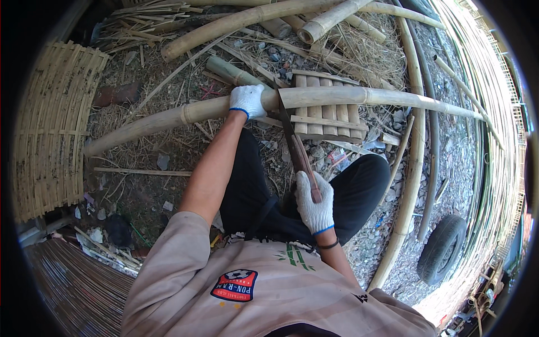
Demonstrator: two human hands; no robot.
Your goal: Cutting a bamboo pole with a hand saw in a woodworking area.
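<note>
A long pale bamboo pole (314,96) runs across in front of me from left to right. My left hand (247,101), in a white knitted glove with a blue cuff, is closed over the top of it. Just right of that hand, the blade of a handsaw (289,126) lies against the pole, its far end reaching past it. Nearer my body, my right hand (315,202), also gloved in white, is wrapped round the saw's wooden handle. Under the pole, right of the blade, sits a small bamboo rack (328,114) of short lengths.
A woven bamboo panel (53,129) stands at the left. More bamboo poles (247,19) lie at the far side, among straw and splinters. Along the right run another pole (412,185), a tyre (442,249) and a stack of thin bamboo strips (494,185). Rubble covers the ground.
</note>
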